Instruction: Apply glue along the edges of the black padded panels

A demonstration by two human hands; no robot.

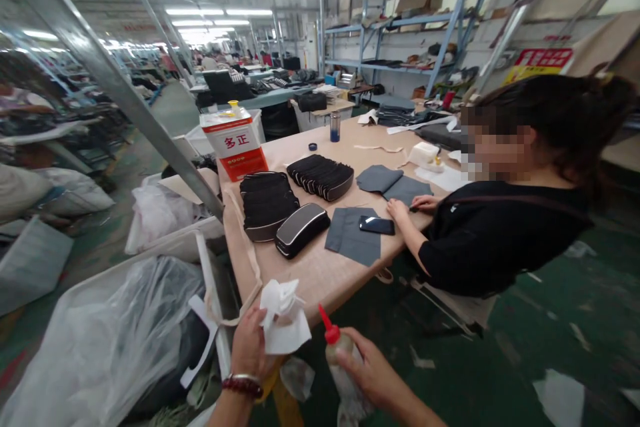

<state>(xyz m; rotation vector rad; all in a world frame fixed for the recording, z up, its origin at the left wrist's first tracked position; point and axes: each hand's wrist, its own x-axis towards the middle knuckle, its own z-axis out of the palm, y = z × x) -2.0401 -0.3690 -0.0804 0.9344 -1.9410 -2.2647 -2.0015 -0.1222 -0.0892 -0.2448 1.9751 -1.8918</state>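
My left hand [251,341] is closed on a crumpled white tissue [285,321] near the table's front corner. In my right hand [367,365] is a squeeze bottle [336,360] with a red pointed nozzle, tilted slightly left. The two hands are apart, with the nozzle tip a little right of the tissue. Beyond them on the table lie a black case with pale piping [302,229] and two stacks of black padded pieces, one at the left [267,203] and one farther back [321,177].
A co-worker in a black top [480,233] sits at the right, hands over grey fabric [395,187]. A phone [377,225] rests on another grey piece. A red-and-white can [235,143] stands at the table's left edge. A metal post [130,87] and plastic-filled bin [125,340] are left.
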